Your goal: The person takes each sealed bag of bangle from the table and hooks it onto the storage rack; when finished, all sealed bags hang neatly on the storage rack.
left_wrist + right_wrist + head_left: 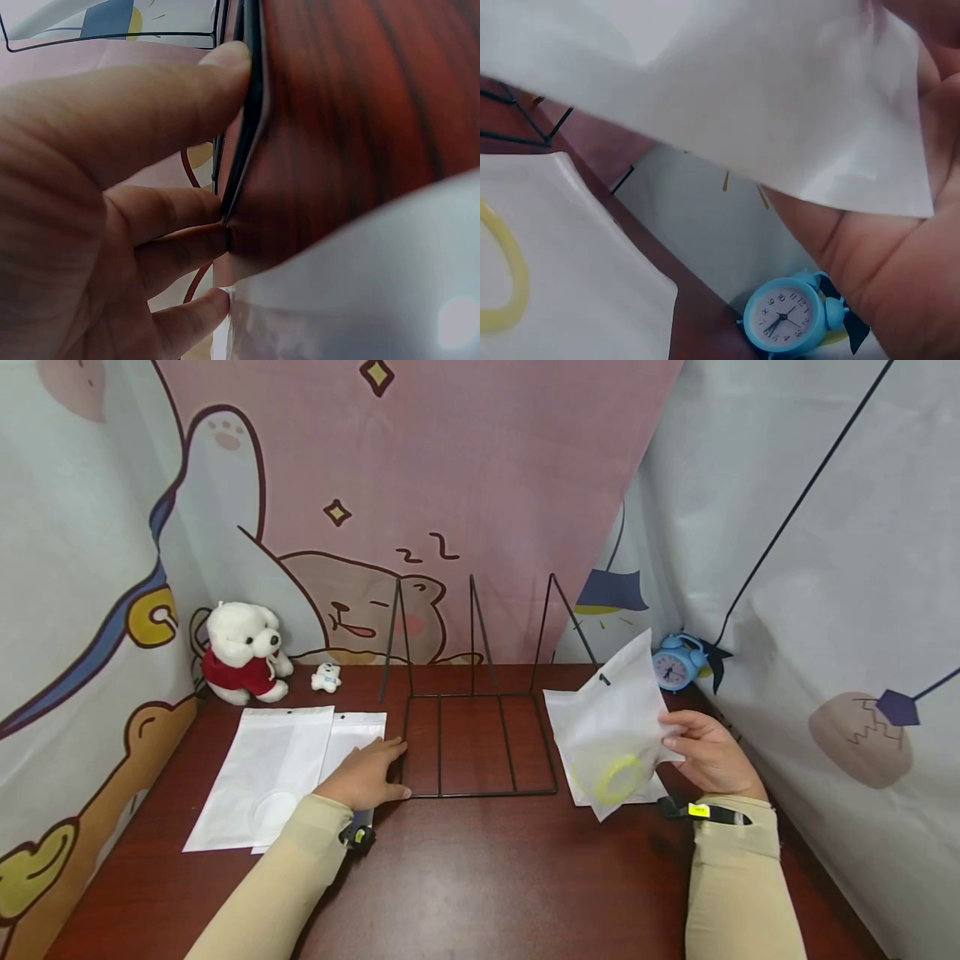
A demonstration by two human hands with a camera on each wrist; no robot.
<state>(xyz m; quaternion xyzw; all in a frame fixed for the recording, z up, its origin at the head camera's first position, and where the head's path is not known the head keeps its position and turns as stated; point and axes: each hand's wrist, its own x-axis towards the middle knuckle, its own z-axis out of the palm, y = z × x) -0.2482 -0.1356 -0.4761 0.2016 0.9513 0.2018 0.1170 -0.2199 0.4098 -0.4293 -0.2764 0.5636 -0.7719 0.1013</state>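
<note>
A black wire rack [472,794] with upright triangular dividers stands mid-table. My left hand [369,774] rests at its front left corner, the thumb and fingertips touching the wire frame [251,97] in the left wrist view. Beside that hand lie two white pouches, the outer pouch [262,760] overlapping the inner one [358,727]. My right hand [712,755] pinches the right edge of a translucent white pouch [615,710], lifted and tilted right of the rack. A yellow ring shape [621,778] shows on it. Another pouch [607,262] lies beneath on the table.
A white plush bear in red [246,652] and a small white figurine [326,677] sit at the back left. At the back right stands a blue alarm clock [677,663]. Printed cloth walls [510,468] enclose the brown table [480,877].
</note>
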